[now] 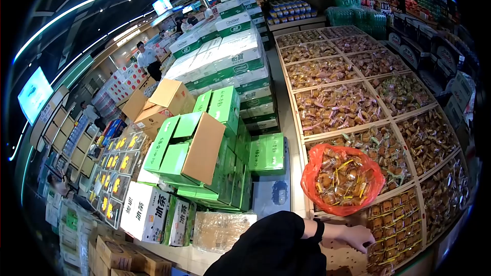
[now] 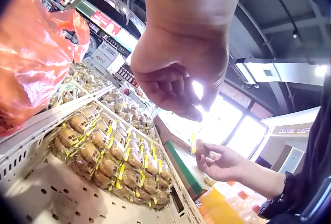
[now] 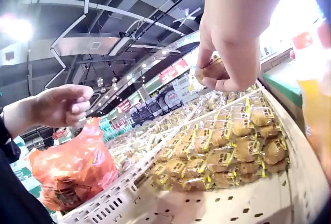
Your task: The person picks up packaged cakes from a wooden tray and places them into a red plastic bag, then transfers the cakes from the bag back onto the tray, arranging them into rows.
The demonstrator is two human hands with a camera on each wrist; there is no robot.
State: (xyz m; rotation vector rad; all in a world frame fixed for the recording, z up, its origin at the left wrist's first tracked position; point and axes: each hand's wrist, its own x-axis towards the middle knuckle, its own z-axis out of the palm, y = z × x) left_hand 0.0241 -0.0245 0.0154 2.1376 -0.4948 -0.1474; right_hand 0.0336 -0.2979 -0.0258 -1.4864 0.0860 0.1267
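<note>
Laying wrapped cakes in rows is, I judge, the step in hand. My right hand has its fingers clamped on one wrapped cake, up above the neat rows; my left hand looks empty, its fingers loosely curled. From that left hand, the red bag of cakes sits at 11 o'clock, the rows at 3 o'clock. The next move calls for lowering the cake level beside its neighbours, then parting my fingers gently.
</note>
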